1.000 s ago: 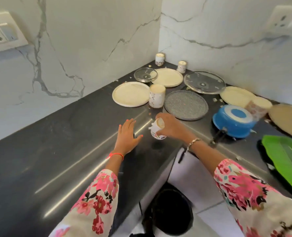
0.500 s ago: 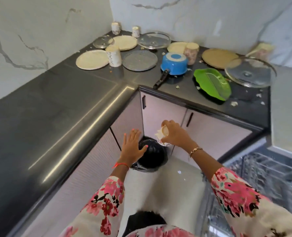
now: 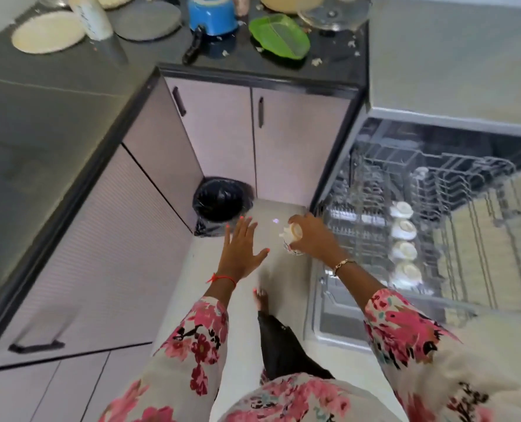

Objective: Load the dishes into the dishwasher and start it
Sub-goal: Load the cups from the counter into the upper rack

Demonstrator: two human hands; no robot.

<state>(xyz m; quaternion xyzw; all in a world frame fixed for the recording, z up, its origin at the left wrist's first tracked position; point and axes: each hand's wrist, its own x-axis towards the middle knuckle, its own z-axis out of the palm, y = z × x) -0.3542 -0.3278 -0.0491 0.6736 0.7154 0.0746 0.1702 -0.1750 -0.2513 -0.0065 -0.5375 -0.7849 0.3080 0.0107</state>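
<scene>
Two hands were held out over the floor just left of the open dishwasher (image 3: 454, 126). The left hand (image 3: 242, 251) was empty, its fingers (image 3: 247, 229) straight and spread. The right hand (image 3: 312, 239) was curled round a small patterned cup (image 3: 292, 239), the fingers wrapped about its wall. The cup was held tilted at the left edge of the dishwasher's pulled-out rack (image 3: 359, 226). It was judged light, stiff and breakable, probably glazed and therefore slippery. A whole-hand hold round the body was thought safer than a pinch at the rim. Four similar cups (image 3: 403, 229) were seen in a row inside the rack, so a free place beside them was judged the likely spot. Farther off, left of the dishwasher, a black-lined bin (image 3: 222, 199) was set in the cabinet corner. Beyond it, on the table (image 3: 55, 86) left of the dishwasher, a blue pan (image 3: 212, 13), a green tray (image 3: 279, 35) and a cream plate (image 3: 49, 32) were not yet loaded.
</scene>
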